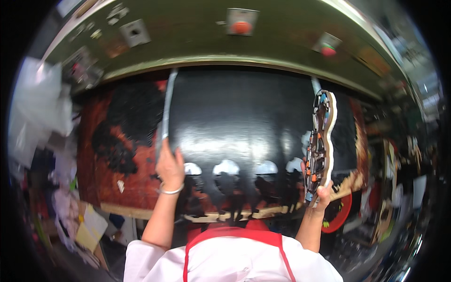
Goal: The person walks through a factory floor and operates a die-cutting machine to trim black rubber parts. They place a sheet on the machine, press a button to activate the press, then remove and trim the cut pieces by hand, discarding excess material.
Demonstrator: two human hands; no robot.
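My right hand (323,196) grips the near end of a long, narrow die-like tool (320,141), held tilted above the right side of the board. It has a wavy white edge, a brown band and small orange, blue and dark pieces. My left hand (170,168), a bracelet at its wrist, has fingers stretched forward and thumb apart. Its fingertips meet the near end of a pale grey strip (167,103) along the left edge of a glossy black sheet (225,108). Whether they press on the strip is unclear. Several pale half-round patches show along the sheet's near side.
A red work board (145,190) lies under the sheet, with black patches at left. Behind it spans a green machine beam (188,37) with an orange button (242,27) and another button (328,50). Clear plastic hangs at left; a red basin (345,214) is at lower right.
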